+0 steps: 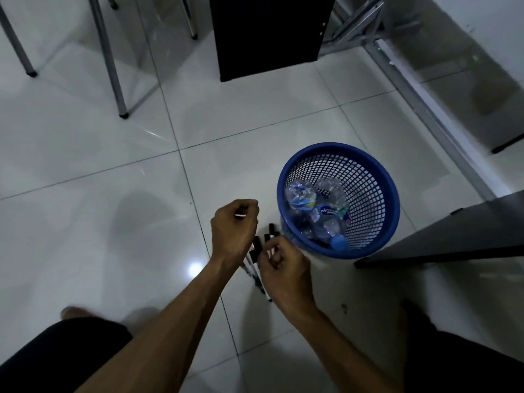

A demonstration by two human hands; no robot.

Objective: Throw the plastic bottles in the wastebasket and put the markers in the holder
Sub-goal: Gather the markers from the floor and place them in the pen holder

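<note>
A blue mesh wastebasket (380, 177) stands on the tiled floor and holds several crushed clear plastic bottles (317, 208), one with a blue cap. Just left of it is a bundle of white markers with black caps (257, 248), between my two hands. My right hand (286, 269) curls its fingers around the capped ends of the bundle. Above and to the left, my left hand (234, 226) is closed, and a short white piece like a marker end shows in its fist. No marker holder is in view.
A black cabinet panel (269, 35) stands at the top centre, with metal chair legs (112, 66) to its left. A grey metal table frame (425, 103) runs down the right, above a dark table edge (453, 239). My knees fill the bottom corners.
</note>
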